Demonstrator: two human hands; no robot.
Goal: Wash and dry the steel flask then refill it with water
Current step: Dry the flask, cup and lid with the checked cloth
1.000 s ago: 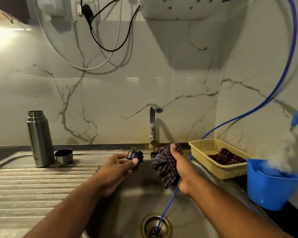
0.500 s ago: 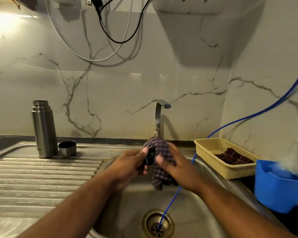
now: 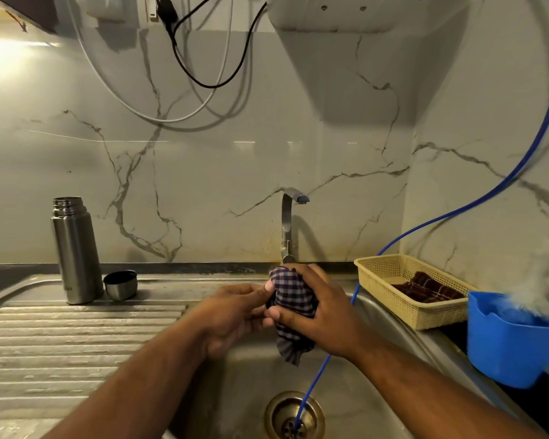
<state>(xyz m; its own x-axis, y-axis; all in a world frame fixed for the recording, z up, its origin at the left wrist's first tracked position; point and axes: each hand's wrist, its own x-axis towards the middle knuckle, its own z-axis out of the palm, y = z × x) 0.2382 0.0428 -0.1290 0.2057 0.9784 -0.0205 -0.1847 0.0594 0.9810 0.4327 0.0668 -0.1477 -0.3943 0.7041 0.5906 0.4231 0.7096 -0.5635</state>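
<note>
**Item 1.** Tall cylindrical brushed-steel flask [image 3: 75, 251]: upright and uncapped, threaded neck open, on the ribbed steel draining surface [image 3: 61, 337], well to the left of the bent steel tap [image 3: 287, 223]. Judged to be stood mouth-up there, clear of the basin, ready for refilling.

**Item 2.** Small steel cup-lid [image 3: 120, 285]: just beside the flask on its tap side, dark opening showing at the top.

**Item 3.** Purple-and-white checked cloth [image 3: 293, 299]: directly below the tap, over the steel sink basin [image 3: 346, 413], bunched into a wad with a tail hanging down. Probably held here so that drips fall into the basin.

**Item 4.** Right hand [image 3: 327, 315]: below the tap, fingers closed round the cloth, thumb across its front.

**Item 5.** Left hand [image 3: 235, 315]: below and left of the tap, thumb tip against the cloth's edge, fingers curled toward it, pinching the wad. What the cloth wraps cannot be told; a small flask part being dried seems likely.

**Item 6.** Thin blue tube [image 3: 314, 378]: runs from the upper right of the tap, behind the right hand, into the round drain [image 3: 279, 413].

**Item 7.** Yellow perforated plastic basket [image 3: 393, 308]: right of the tap, holding a dark red folded rag [image 3: 425, 289].

**Item 8.** Blue plastic tub [image 3: 507, 350]: furthest right of the tap.

**Stage, by judgement:** drying under way; refill not yet begun.
</note>
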